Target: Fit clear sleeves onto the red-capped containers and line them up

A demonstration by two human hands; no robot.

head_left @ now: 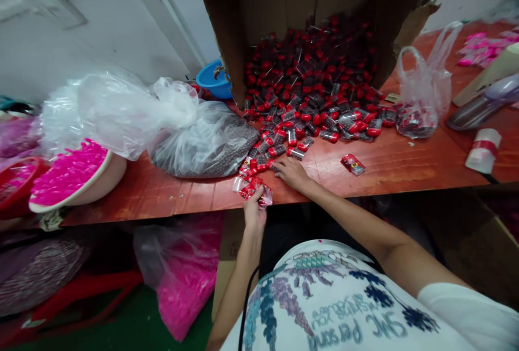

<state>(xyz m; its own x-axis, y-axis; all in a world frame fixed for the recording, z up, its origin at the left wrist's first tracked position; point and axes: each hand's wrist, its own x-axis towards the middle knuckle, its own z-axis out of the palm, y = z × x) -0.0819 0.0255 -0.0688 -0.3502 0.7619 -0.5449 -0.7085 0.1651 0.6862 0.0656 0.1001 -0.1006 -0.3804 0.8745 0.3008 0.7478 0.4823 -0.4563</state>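
My left hand (254, 209) is closed on a red printed packet (264, 196) at the table's front edge. Just beyond it lie more red packets (248, 167) and a clear piece, partly covered by one another. My right hand (292, 173) rests low over the table with its fingers stretched to the left. Its fingertips touch the near edge of a pile of small clear containers with red ends (295, 153) and dark contents. Whether anything is under those fingers is hidden. A single red packet (353, 164) lies apart to the right.
A torn cardboard box (223, 32) lies on its side, spilling the containers. To the left are a tied clear bag of grey pieces (203, 143) and a white bowl (109, 178) of pink pieces. A plastic bag (425, 86) and a white roll (483, 151) stand right.
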